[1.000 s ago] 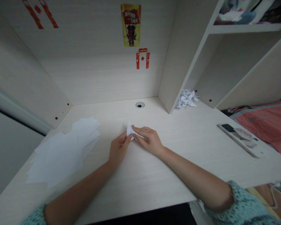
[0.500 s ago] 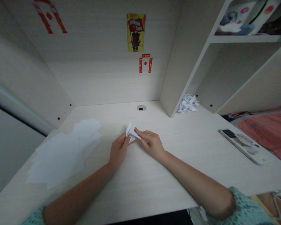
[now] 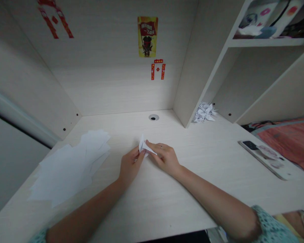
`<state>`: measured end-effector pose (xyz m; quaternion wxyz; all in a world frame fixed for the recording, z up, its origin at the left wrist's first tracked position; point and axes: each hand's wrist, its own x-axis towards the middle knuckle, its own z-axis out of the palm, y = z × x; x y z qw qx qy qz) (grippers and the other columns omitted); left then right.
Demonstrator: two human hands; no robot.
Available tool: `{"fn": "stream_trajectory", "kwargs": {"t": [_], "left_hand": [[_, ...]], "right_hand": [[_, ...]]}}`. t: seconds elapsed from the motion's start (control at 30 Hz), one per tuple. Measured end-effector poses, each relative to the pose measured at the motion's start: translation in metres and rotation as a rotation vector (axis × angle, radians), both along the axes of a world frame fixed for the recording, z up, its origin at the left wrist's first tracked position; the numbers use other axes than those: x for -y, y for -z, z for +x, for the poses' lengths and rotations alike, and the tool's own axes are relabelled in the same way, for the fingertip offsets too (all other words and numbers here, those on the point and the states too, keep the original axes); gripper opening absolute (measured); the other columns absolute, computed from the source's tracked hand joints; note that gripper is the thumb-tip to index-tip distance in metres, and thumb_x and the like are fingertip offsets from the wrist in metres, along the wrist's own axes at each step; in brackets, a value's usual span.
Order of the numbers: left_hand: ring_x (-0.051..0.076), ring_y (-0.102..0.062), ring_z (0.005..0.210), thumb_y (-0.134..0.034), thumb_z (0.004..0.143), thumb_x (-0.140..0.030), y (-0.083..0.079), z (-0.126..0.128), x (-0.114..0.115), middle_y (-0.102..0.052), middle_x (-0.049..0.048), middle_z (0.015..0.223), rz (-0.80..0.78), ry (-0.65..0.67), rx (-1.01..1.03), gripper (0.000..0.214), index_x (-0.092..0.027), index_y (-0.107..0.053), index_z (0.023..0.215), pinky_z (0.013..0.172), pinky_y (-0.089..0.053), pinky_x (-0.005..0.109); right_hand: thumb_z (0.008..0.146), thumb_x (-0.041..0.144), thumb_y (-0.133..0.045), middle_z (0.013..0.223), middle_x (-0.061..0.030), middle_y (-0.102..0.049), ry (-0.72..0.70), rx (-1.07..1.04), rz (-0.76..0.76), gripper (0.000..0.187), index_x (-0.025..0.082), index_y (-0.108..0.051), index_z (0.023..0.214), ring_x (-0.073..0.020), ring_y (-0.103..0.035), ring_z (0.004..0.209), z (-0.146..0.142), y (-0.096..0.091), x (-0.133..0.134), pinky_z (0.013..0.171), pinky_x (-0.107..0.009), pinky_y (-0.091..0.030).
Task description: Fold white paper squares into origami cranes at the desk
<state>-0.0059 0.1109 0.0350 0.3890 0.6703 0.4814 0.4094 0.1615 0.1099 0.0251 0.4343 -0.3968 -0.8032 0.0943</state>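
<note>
A small piece of white folded paper is held just above the desk between both hands, with pointed flaps standing up and out to the right. My left hand pinches it from the left, thumb on the near side. On the right, my right hand grips the other side with thumb and fingers; a ring shows on one finger. Some of the fingertips are hidden by the paper. To the left lies a loose, overlapping spread of white paper sheets.
A heap of folded white paper pieces lies beside the shelf divider. A phone rests on the desk at right, near a reddish cloth. A round cable hole is set near the back panel.
The folded paper has turned slightly in my fingers, and its right-hand point now reaches further toward my right hand. Both hands keep their hold. The whole view has shifted a little.
</note>
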Motion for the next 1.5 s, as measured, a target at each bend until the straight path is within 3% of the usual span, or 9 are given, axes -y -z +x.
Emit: {"fn": "stream_trajectory", "kwargs": {"t": [0.3,0.47,0.7,0.9,1.07,1.2,1.3,1.43,1.5], "left_hand": [[0.016,-0.055,0.073,-0.046,0.085,-0.039,0.007,-0.002,-0.003,-0.062,-0.0007,0.074,0.0,-0.003,0.005,0.029,-0.016,-0.063,0.082,0.069,-0.042,0.022],[0.015,-0.054,0.075,-0.045,0.086,-0.039,0.009,-0.003,-0.006,-0.062,-0.0001,0.077,-0.003,-0.018,0.049,0.029,-0.017,-0.064,0.09,0.07,-0.042,0.022],[0.017,-0.058,0.079,-0.047,0.083,-0.038,0.01,-0.004,-0.009,-0.065,0.0029,0.084,-0.11,-0.002,0.224,0.032,-0.016,-0.065,0.098,0.075,-0.045,0.026],[0.018,-0.06,0.084,-0.048,0.08,-0.027,0.006,-0.004,-0.007,-0.068,0.004,0.089,-0.084,-0.046,0.213,0.025,-0.015,-0.068,0.091,0.078,-0.045,0.027],[0.019,-0.062,0.088,-0.052,0.078,-0.026,0.009,-0.003,-0.008,-0.068,0.0061,0.099,-0.103,0.051,0.279,0.028,-0.017,-0.065,0.101,0.082,-0.047,0.029],[0.02,-0.064,0.088,-0.061,0.074,-0.03,0.008,-0.002,-0.006,-0.069,0.0072,0.097,-0.145,0.018,0.335,0.053,-0.016,-0.052,0.124,0.08,-0.049,0.029],[0.021,-0.065,0.088,-0.064,0.072,-0.03,0.004,-0.001,-0.003,-0.07,0.0066,0.098,-0.157,0.005,0.322,0.068,-0.017,-0.04,0.135,0.079,-0.05,0.031],[0.023,-0.056,0.11,-0.06,0.073,-0.024,0.002,-0.003,-0.001,-0.061,0.0056,0.121,-0.059,0.027,0.193,0.05,-0.019,-0.055,0.123,0.094,-0.044,0.033],[0.023,-0.052,0.116,-0.054,0.078,-0.023,0.004,-0.004,0.0,-0.057,0.0044,0.127,-0.022,0.042,0.113,0.046,-0.02,-0.055,0.124,0.097,-0.042,0.034]], "right_hand": [[0.091,0.02,-0.039,0.128,-0.0037,-0.055,-0.068,0.072,-0.044,0.05,0.027,-0.032,0.14,-0.0179,-0.058,0.107,-0.001,0.001,0.001,0.091,-0.035,-0.049],[0.088,0.02,-0.044,0.134,-0.007,-0.05,-0.087,0.027,-0.063,0.055,0.025,-0.028,0.141,-0.0196,-0.055,0.112,-0.004,0.0,0.002,0.094,-0.037,-0.047],[0.084,0.024,-0.054,0.112,-0.0069,-0.064,-0.026,-0.204,-0.159,0.051,0.029,-0.042,0.134,-0.0181,-0.062,0.091,-0.007,0.007,0.0,0.08,-0.034,-0.052],[0.085,0.028,-0.057,0.105,-0.0055,-0.066,-0.08,-0.327,-0.233,0.041,0.029,-0.053,0.126,-0.0167,-0.061,0.088,-0.007,0.002,0.004,0.083,-0.033,-0.049],[0.076,0.034,-0.067,0.097,-0.0051,-0.069,-0.075,-0.565,-0.444,0.04,0.025,-0.061,0.115,-0.0173,-0.064,0.084,-0.01,0.005,0.002,0.079,-0.033,-0.051],[0.07,0.035,-0.072,0.089,-0.0039,-0.069,-0.109,-0.667,-0.568,0.048,0.023,-0.061,0.115,-0.0162,-0.064,0.074,-0.013,0.007,0.001,0.07,-0.031,-0.052],[0.07,0.036,-0.071,0.081,-0.0033,-0.067,-0.062,-0.591,-0.534,0.034,0.022,-0.068,0.1,-0.0149,-0.061,0.068,-0.014,0.006,0.002,0.064,-0.028,-0.05],[0.072,0.033,-0.068,0.072,-0.0021,-0.064,0.002,-0.484,-0.47,0.018,0.021,-0.069,0.085,-0.0137,-0.056,0.064,-0.013,0.006,0.005,0.059,-0.025,-0.046],[0.074,0.03,-0.066,0.072,-0.0022,-0.063,0.024,-0.467,-0.459,0.014,0.02,-0.07,0.083,-0.0136,-0.055,0.064,-0.012,0.007,0.005,0.059,-0.024,-0.044]]}}
